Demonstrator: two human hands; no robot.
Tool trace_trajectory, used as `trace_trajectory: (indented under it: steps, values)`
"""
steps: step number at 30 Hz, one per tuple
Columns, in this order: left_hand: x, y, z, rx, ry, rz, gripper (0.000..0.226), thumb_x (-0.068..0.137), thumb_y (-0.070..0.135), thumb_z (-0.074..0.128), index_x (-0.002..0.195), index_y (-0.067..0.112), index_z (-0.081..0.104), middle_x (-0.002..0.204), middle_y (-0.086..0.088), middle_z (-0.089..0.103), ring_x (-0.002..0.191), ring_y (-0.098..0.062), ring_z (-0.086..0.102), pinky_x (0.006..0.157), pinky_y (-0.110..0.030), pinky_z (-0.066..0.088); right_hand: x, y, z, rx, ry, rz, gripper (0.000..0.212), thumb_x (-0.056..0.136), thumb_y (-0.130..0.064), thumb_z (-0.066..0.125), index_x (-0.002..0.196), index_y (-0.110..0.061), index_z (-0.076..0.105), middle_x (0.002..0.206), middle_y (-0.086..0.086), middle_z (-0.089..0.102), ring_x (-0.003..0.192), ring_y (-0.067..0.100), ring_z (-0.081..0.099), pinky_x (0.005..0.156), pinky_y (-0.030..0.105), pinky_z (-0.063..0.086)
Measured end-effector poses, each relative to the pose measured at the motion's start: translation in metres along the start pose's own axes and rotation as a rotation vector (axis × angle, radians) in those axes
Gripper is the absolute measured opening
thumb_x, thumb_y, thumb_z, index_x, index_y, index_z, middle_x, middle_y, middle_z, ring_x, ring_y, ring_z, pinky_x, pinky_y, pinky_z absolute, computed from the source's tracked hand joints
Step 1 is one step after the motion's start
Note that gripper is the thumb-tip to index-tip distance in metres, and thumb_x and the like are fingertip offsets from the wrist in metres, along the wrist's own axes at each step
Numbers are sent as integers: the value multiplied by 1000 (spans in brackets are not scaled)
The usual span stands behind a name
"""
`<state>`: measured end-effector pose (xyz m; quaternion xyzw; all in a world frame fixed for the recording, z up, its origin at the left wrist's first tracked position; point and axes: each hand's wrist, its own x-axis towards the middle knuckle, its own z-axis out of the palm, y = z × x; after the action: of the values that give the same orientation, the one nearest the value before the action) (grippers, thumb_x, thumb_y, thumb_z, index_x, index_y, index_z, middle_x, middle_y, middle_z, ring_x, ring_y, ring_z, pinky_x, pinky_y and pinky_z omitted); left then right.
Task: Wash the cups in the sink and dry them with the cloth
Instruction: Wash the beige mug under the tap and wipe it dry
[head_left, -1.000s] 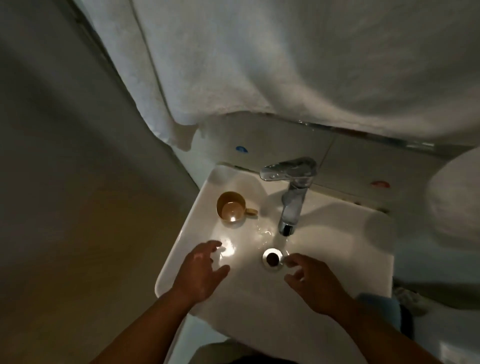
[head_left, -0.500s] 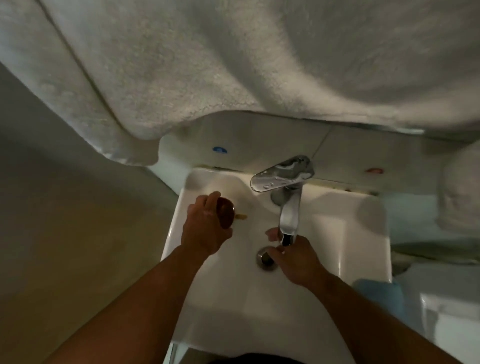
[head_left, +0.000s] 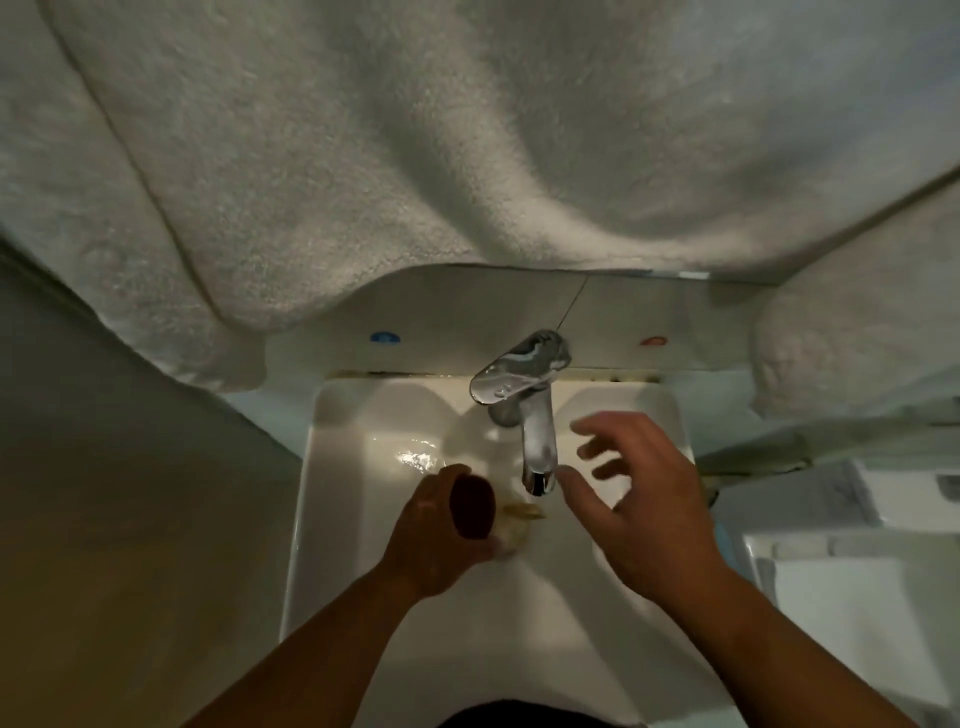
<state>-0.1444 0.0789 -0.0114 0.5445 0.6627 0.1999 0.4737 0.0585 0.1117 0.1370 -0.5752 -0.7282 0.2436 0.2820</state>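
My left hand (head_left: 441, 530) grips a small brown cup (head_left: 475, 506) over the middle of the white sink (head_left: 363, 415). The cup's dark mouth faces up toward me, and its handle (head_left: 524, 512) points right toward the spout. The chrome tap (head_left: 524, 395) rises at the back of the basin, its spout end just right of the cup. My right hand (head_left: 644, 499) hovers with spread fingers to the right of the spout and holds nothing. A large white towel (head_left: 467, 130) hangs across the top of the view.
A second bulk of white towel (head_left: 852, 343) hangs at the right. Blue and red dots mark the tiled ledge (head_left: 467, 322) behind the sink. A white surface (head_left: 852, 597) lies at the lower right, and a plain wall (head_left: 104, 493) fills the left.
My left hand took hold of the cup at the back left and carried it to beside the spout. My right hand left the drain and rose to the right of the tap.
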Motion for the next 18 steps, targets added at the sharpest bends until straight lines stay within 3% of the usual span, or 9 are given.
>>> trace_trajectory:
  steps: [3, 5, 9, 14, 18]
  values:
    - [0, -3, -6, -17, -13, 0, 91, 60, 48, 93, 136, 29, 46, 124, 10, 52, 111, -11, 53, 77, -2, 34, 22, -32, 8, -50, -13, -96, 55, 81, -43, 74, 132, -30, 58, 130, -13, 46, 103, 4, 57, 81, 13, 51]
    - [-1, -3, -11, -18, -12, 5, 89, 59, 45, 95, 134, 29, 49, 120, 13, 54, 107, -9, 54, 75, -1, 34, 35, -45, 17, -107, -22, -118, 60, 79, -52, 74, 134, -31, 58, 134, -10, 44, 106, 5, 55, 83, 19, 53]
    - [-3, -1, -21, -51, -24, 17, 79, 59, 39, 96, 124, 32, 52, 115, 13, 60, 102, -10, 58, 72, -1, 37, 48, -52, 33, -246, -19, -128, 53, 78, -58, 76, 122, -29, 65, 125, -6, 53, 105, 9, 56, 85, 23, 53]
    - [-4, 1, -20, -141, -41, 12, 101, 40, 66, 79, 130, 28, 52, 118, 15, 61, 106, -11, 60, 79, -7, 41, 55, -52, 37, -322, 42, -128, 41, 83, -56, 72, 115, -29, 69, 117, -6, 60, 96, 8, 59, 80, 16, 46]
    - [-6, 3, -17, -171, -60, -20, 98, 47, 59, 85, 135, 34, 49, 118, 12, 61, 107, -16, 61, 82, -20, 46, 57, -53, 34, -329, 31, -152, 38, 85, -55, 71, 113, -29, 72, 115, -5, 63, 92, 9, 61, 80, 17, 49]
